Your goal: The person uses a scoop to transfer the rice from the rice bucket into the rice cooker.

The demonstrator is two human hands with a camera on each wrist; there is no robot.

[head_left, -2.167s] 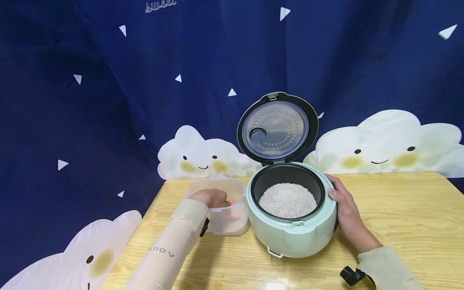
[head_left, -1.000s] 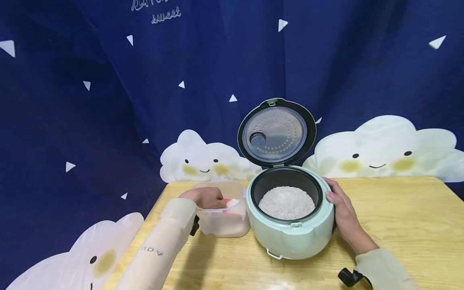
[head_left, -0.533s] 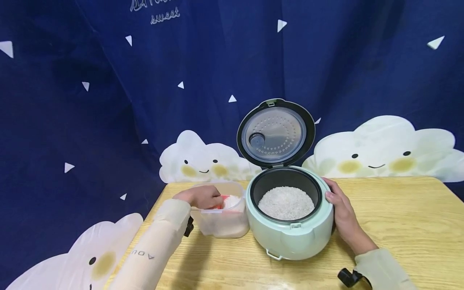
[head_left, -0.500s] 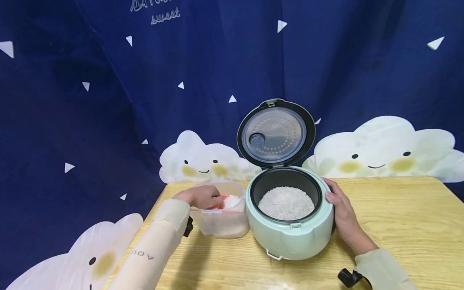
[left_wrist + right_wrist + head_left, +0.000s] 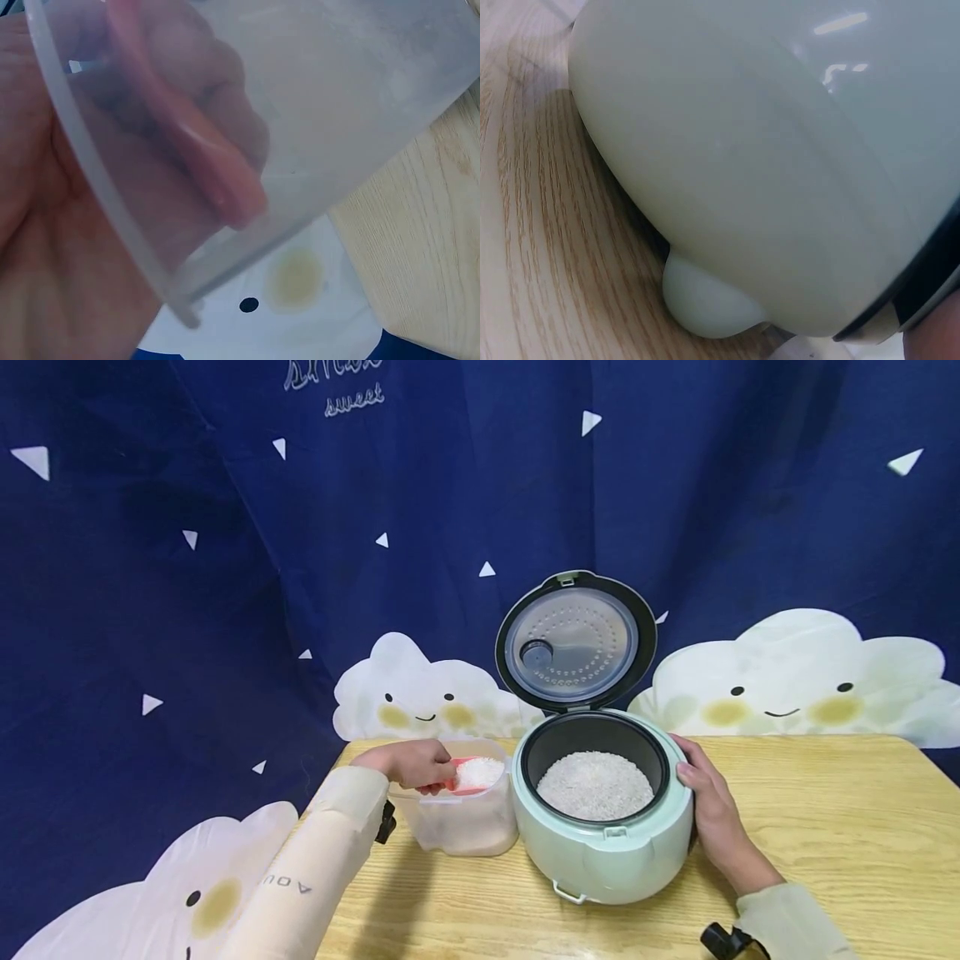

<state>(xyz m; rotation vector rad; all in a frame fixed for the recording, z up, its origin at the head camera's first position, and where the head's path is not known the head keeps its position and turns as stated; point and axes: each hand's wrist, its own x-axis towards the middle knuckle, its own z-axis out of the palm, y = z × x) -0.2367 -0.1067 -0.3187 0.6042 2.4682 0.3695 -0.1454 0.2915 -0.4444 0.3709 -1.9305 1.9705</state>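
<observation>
In the head view, my left hand (image 5: 408,762) grips the handle of a red scoop (image 5: 469,792) heaped with white rice. It holds the scoop level at the mouth of a translucent plastic container (image 5: 465,831). Through the container's wall, the left wrist view shows fingers curled round the scoop's handle (image 5: 217,165). My right hand (image 5: 716,806) rests against the right side of a mint-green rice cooker (image 5: 603,864), thumb near the rim. Inside the cooker's dark inner pot (image 5: 573,732) lies a mound of rice (image 5: 596,787).
The cooker's lid (image 5: 573,639) stands raised behind the pot. Container and cooker sit side by side on a wooden table (image 5: 840,827). A dark blue curtain (image 5: 420,468) with clouds and triangles hangs at the table's back and left.
My left hand has drawn the scoop up and left from low in the container, and rice now shows heaped in it. The right hand keeps its place on the cooker.
</observation>
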